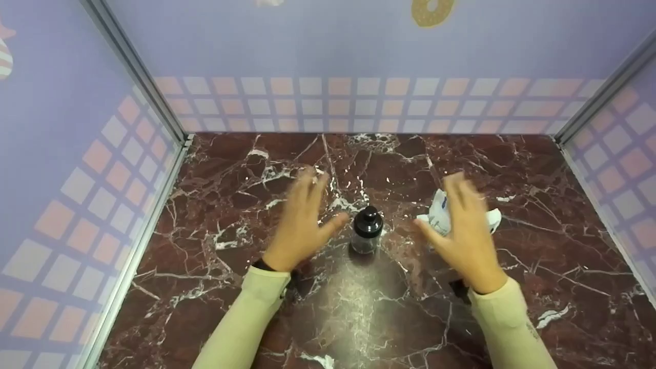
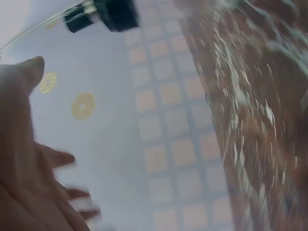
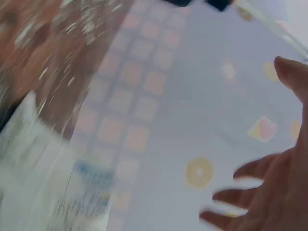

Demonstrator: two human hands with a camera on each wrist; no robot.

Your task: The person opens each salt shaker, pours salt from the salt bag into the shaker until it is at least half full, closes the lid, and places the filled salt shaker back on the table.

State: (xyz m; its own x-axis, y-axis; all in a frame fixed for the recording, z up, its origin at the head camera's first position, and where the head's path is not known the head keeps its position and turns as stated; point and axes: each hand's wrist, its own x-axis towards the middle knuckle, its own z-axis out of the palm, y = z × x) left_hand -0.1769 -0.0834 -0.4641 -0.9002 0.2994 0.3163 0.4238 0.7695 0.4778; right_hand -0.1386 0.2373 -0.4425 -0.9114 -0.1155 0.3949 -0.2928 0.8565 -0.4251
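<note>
A clear bottle with a black lid stands upright on the dark red marbled table between the two hands. To its left my left hand is raised with fingers spread, touching nothing that I can see. My right hand, blurred and also spread, is above or in front of a crumpled white packet with blue print; part of the packet is hidden behind it. In the right wrist view the packet is blurred at lower left, apart from the hand. The left wrist view has the left hand holding nothing.
Small white flecks show on the table behind the bottle; whether they are crumbs or marbling I cannot tell. Purple panels with pink and white checks enclose the table at the back and both sides, with metal strips at the corners.
</note>
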